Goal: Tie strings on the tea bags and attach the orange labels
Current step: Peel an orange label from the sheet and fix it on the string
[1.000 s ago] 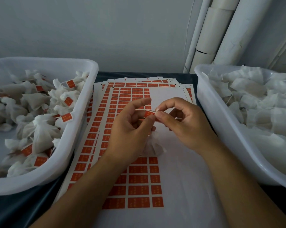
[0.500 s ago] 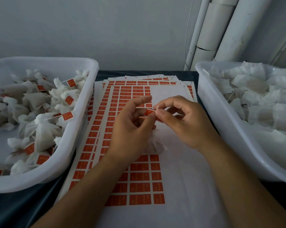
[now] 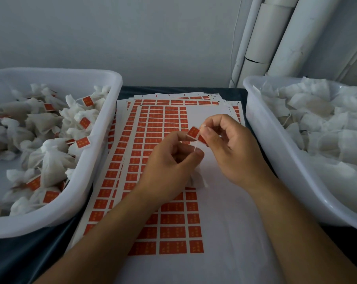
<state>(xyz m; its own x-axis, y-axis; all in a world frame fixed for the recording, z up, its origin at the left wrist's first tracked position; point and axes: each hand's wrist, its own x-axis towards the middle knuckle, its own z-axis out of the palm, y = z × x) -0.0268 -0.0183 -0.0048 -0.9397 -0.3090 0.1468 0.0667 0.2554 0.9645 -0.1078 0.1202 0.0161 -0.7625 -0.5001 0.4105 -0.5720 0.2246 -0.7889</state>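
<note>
at the centre of the frame the two hands meet over a sheet [image 3: 224, 212] of orange stickers. the right hand [image 3: 233, 152] has its thumb and forefinger closed in a pinch on an orange label [image 3: 194, 132], which stands tilted just above the left hand. the left hand [image 3: 169, 167] is curled, its thumb and forefinger pinching a thin white string [image 3: 195, 145] that runs up to the label. a white tea bag [image 3: 198, 179] hangs or rests just below the left hand, mostly hidden behind it; i cannot tell whether it touches the sheet.

more sticker sheets are fanned out under the top one, toward the upper middle of the frame, all lying on a dark desk [image 3: 30, 253]. at the left edge a white tub [image 3: 87, 181] holds tea bags that already carry orange labels. at the right edge a second white tub [image 3: 276, 152] holds plain white bags with no labels showing. white pipes [image 3: 276, 37] stand in the upper right against a pale wall.
</note>
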